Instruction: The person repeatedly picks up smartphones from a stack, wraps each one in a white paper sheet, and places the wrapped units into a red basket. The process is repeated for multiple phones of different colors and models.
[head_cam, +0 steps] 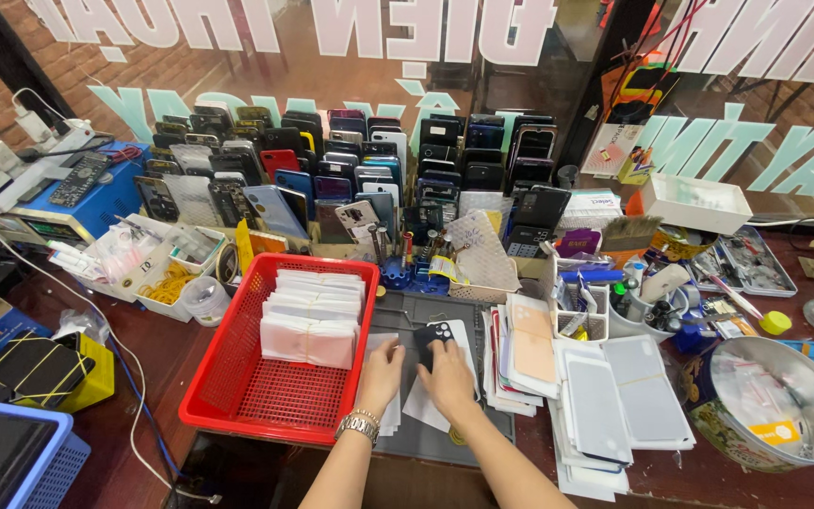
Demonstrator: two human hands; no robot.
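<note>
My left hand (381, 372) lies flat on a white sheet (376, 341) on the grey work mat (416, 306), a metal watch on its wrist. My right hand (448, 377) presses down on a black phone back cover (432, 336) that rests on another white sheet (464, 335); its camera cut-outs show just above my fingers. Both hands sit side by side right of a red plastic basket (228, 382).
The red basket holds a row of white sleeves (313, 316). Stacks of flat white and grey packets (605, 396) lie to the right, beside a round metal tin (784, 396). Rows of upright phones (350, 170) fill the back. Small trays, tool holders and a blue crate (11, 452) crowd the sides.
</note>
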